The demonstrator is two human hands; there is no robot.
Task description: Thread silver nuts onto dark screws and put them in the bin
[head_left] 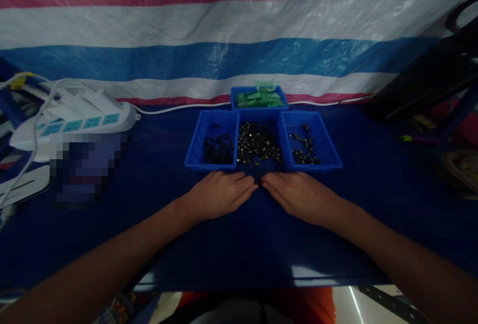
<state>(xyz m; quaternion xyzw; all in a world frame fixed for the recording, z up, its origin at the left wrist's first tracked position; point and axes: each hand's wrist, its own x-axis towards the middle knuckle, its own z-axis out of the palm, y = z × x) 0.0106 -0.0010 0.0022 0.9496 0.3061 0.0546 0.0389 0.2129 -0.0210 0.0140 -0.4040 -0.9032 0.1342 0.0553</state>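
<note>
My left hand (224, 192) rests on the table just in front of the left blue tray (189, 157), its fingers closed together. Facing it, my right hand (298, 192) lies before the right blue tray (332, 152), fingers also closed, a narrow gap between both hands. Whatever the fingertips hold, if anything, is hidden. Between the trays spreads a pile of small shiny metal parts (257, 142), resembling screws or studs. Dark small parts (218, 150) fill the near end of the left tray. Several metal pieces (306, 155) lie scattered in the right one.
Behind the pile stands another blue tray (233, 100) with green plastic packets (259, 97). A white power strip (85, 120) with plugs and cables sits at left. A large black object (421, 75) leans at right. Striped sheeting (239, 20) hangs behind the blue table (239, 249).
</note>
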